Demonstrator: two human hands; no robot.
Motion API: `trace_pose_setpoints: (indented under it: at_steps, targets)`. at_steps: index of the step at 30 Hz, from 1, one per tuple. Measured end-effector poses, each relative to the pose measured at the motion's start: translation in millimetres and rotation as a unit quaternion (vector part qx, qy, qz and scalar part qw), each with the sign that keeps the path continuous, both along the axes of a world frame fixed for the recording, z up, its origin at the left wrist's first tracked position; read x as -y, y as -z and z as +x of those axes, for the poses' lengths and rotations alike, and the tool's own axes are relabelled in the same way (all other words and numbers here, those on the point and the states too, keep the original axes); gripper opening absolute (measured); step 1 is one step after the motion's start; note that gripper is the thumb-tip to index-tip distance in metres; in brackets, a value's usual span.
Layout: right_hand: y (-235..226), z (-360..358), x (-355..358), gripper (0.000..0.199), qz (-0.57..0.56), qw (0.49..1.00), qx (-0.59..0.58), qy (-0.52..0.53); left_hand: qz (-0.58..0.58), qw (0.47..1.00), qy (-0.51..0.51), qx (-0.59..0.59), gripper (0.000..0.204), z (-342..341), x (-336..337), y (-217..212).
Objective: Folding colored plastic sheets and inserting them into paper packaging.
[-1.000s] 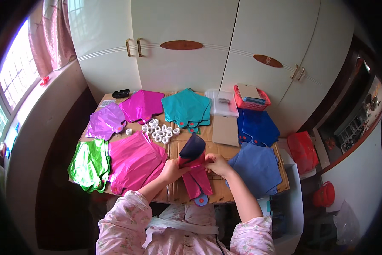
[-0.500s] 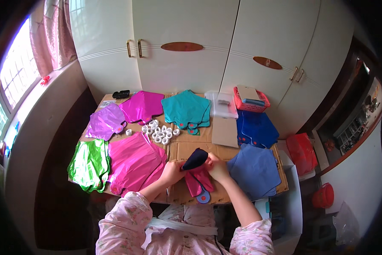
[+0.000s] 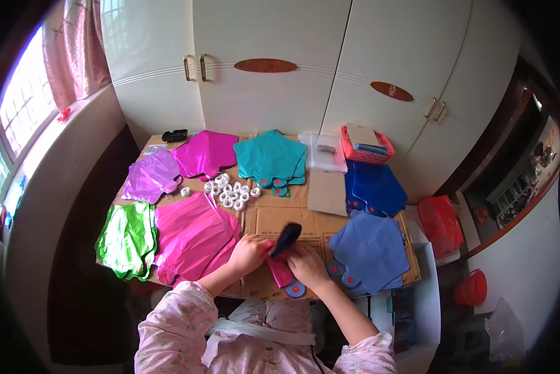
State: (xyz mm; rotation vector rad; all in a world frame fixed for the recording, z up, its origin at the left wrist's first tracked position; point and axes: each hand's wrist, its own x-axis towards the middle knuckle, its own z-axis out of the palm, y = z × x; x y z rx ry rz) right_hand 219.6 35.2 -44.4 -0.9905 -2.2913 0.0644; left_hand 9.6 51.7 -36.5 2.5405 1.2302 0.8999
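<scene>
My left hand [image 3: 250, 252] and my right hand [image 3: 306, 263] meet over the cardboard-covered table [image 3: 305, 218]. Together they grip a small bundle of flat foil balloons [image 3: 284, 249], a dark blue one on top of a pink one, folded narrow. The bundle's round blue tail [image 3: 295, 289] hangs toward the table's front edge. A pile of light blue balloons [image 3: 370, 249] lies just right of my right hand. A pile of bright pink balloons [image 3: 192, 237] lies just left of my left hand.
More piles lie around: green [image 3: 127, 237], lilac [image 3: 152, 177], magenta [image 3: 206, 153], teal [image 3: 270, 159], dark blue [image 3: 373, 187]. Several white rings [image 3: 230, 190] sit mid-table. A clear box [image 3: 323, 153], a red basket [image 3: 367, 142] and white cupboards [image 3: 280, 62] stand behind.
The dark blue balloon stood wide and raised a second ago; now it is folded narrower and sits lower between my hands. Both hands have drawn closer together.
</scene>
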Motion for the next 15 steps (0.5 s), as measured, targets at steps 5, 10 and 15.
trace_pose_setpoints:
  at_steps: [5,10,15]
  targets:
    - [-13,-1,1,0.019,-0.038,0.998,-0.04,0.041,0.022,1.0,0.017,0.008,0.032,-2,0,5]
    - [0,0,2,0.022,-0.021,0.994,0.019,0.104,-0.003,1.0,0.013,-0.009,0.031,2,-1,-7]
    - [-1,0,5,0.029,-0.035,0.989,0.034,0.14,0.006,1.0,0.018,-0.003,0.034,1,0,-7]
